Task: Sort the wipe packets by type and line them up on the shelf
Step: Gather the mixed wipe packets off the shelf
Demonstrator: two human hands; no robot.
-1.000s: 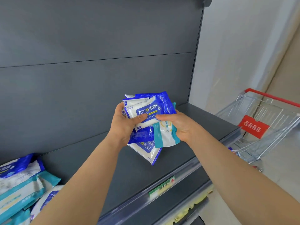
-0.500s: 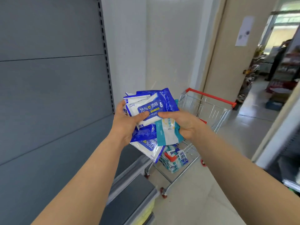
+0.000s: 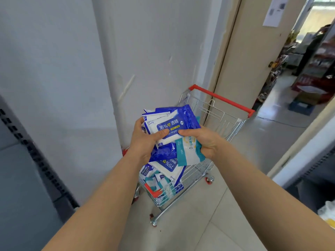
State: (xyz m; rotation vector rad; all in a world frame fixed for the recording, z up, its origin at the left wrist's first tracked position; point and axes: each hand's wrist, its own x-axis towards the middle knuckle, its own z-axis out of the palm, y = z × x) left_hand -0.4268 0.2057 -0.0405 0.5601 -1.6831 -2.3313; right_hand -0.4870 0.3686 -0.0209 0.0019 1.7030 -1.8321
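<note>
Both hands are raised over the shopping cart. The left hand has its fingers curled round a loose fan of blue wipe packets, thumb across the top one. The right hand lays its thumb on that packet's lower edge and grips a teal packet beneath. More packets (blue and teal mixed) lie in the cart just below. The cart stands close to the white wall; open floor spreads to its right. The shelf's edge shows far left.
</note>
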